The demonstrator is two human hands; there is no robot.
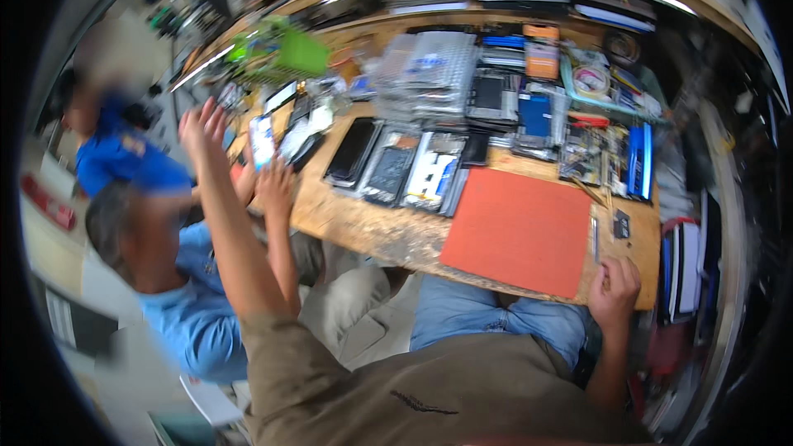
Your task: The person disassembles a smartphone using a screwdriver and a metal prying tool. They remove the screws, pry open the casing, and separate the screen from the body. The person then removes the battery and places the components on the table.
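Note:
My left arm reaches out to the far left, over a co-worker's side of the bench. At its end my left hand point(203, 128) is raised and a little blurred, its fingers stretched out with nothing visible in them. Close by, a lit phone point(262, 141) is at the hands of a co-worker point(274, 186). My right hand point(614, 289) rests on the front right of the bench with its fingers curled in, and no held thing shows. Beside it lie a thin metal tool point(595, 239), a small black part point(621, 224) and an orange-red mat point(519, 231).
Several opened phones point(390, 167) lie left of the mat on the wooden bench point(363, 223). Behind them stand stacked bubble-wrapped packs point(429, 70), phone parts and a tape tray point(591, 81). A green basket point(289, 51) sits at the far left. Two people sit on the left.

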